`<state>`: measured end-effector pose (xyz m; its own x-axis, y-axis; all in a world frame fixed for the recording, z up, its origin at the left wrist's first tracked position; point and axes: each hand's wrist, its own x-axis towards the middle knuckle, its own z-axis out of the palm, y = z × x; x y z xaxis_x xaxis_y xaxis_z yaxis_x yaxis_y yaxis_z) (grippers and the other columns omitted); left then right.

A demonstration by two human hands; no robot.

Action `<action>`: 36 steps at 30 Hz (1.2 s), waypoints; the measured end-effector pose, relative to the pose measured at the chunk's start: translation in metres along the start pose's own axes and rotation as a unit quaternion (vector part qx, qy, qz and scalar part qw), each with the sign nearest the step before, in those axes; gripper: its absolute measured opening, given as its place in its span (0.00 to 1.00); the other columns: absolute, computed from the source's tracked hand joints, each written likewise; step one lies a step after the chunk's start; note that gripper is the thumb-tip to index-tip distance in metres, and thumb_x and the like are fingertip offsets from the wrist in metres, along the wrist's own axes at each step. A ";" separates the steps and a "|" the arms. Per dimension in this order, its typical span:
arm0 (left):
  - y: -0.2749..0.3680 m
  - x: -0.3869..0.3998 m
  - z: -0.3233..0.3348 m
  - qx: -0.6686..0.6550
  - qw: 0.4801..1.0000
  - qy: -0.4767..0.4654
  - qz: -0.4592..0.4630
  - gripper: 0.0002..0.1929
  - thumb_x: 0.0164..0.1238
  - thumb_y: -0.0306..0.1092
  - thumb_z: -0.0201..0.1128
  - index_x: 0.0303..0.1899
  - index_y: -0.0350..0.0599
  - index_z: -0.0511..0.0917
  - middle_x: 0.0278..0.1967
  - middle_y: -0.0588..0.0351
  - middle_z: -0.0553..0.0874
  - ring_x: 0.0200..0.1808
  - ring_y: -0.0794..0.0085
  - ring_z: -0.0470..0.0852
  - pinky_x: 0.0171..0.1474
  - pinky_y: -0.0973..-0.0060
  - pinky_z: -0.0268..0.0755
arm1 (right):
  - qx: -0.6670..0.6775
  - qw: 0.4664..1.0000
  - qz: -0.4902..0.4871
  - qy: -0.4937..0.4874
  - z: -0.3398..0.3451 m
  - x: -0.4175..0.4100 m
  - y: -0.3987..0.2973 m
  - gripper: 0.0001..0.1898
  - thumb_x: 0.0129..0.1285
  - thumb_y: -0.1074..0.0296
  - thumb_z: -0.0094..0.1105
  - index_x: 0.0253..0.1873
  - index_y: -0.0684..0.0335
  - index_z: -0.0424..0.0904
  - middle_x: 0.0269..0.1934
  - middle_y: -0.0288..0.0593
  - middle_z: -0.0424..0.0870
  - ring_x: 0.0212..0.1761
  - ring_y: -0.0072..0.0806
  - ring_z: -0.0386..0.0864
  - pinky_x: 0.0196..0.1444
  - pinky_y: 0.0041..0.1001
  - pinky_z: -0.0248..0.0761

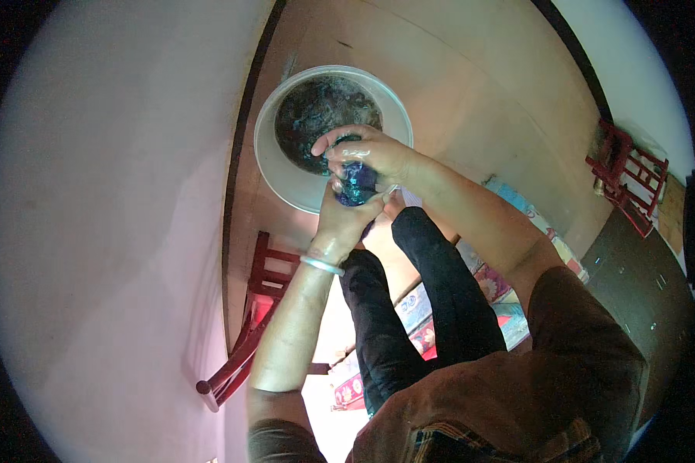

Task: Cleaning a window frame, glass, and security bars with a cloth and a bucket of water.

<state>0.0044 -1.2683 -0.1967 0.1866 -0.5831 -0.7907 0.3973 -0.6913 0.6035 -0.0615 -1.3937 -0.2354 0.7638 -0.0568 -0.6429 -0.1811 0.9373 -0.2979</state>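
A wet dark blue-purple cloth (pixel 357 180) is bunched between my two hands, glossy with water. My left hand (pixel 346 219) grips its lower part, with a pale bangle (pixel 322 265) on the wrist. My right hand (pixel 379 153) is wrapped over the upper part, its fingers curled to the left. Both hands are above the near side of a round white plastic basin (pixel 286 188). Dark, cloudy water (pixel 324 107) lies in the basin. Whether anything is under the surface, I cannot tell. My palms hide part of the cloth.
The basin stands on a tan floor (pixel 457 98) beside a pale wall (pixel 121 202). A dark red wooden chair (pixel 269 275) is at the lower left, another red wooden chair (pixel 625 168) at the far right. Patterned, colourful material (pixel 414 307) lies around my legs (pixel 376 324).
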 end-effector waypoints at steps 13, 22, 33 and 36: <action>-0.063 0.101 0.006 0.450 0.883 0.051 -0.127 0.34 0.51 0.43 0.70 0.51 0.37 0.57 0.44 0.35 0.83 0.48 0.44 0.82 0.52 0.56 0.75 | -0.098 0.900 -0.089 0.416 -0.096 0.094 0.085 0.07 0.56 0.70 0.61 0.37 0.67 0.82 0.25 0.48 0.83 0.25 0.32 0.81 0.32 0.30 0.75; -0.034 -0.026 0.007 -0.212 0.965 -0.079 -0.136 0.31 0.67 0.55 0.60 0.59 0.37 0.67 0.43 0.50 0.83 0.38 0.70 0.84 0.40 0.72 0.81 | -0.216 0.945 0.120 0.215 0.006 -0.078 0.015 0.39 0.58 0.47 0.66 0.63 0.73 0.64 0.55 0.55 0.75 0.51 0.40 0.78 0.47 0.36 0.76; -0.023 -0.160 0.029 -0.325 0.942 0.075 -0.046 0.27 0.69 0.54 0.55 0.56 0.39 0.74 0.51 0.52 0.81 0.53 0.65 0.78 0.59 0.68 0.67 | -0.468 0.855 -0.118 0.192 0.104 -0.184 0.026 0.27 0.55 0.76 0.55 0.62 0.65 0.64 0.49 0.47 0.75 0.47 0.30 0.75 0.51 0.27 0.71; 0.027 -0.237 0.023 -0.513 0.858 0.004 0.029 0.27 0.69 0.57 0.54 0.56 0.44 0.75 0.49 0.53 0.82 0.49 0.65 0.81 0.54 0.69 0.73 | -0.516 0.787 -0.314 0.123 0.130 -0.214 0.016 0.23 0.52 0.80 0.51 0.57 0.67 0.69 0.52 0.43 0.73 0.54 0.29 0.71 0.61 0.28 0.63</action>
<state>-0.0501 -1.1588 0.0098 0.2373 -0.5989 -0.7648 0.9680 0.0803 0.2376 -0.1471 -1.3221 -0.0107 0.7840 -0.5807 -0.2192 -0.3191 -0.0741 -0.9448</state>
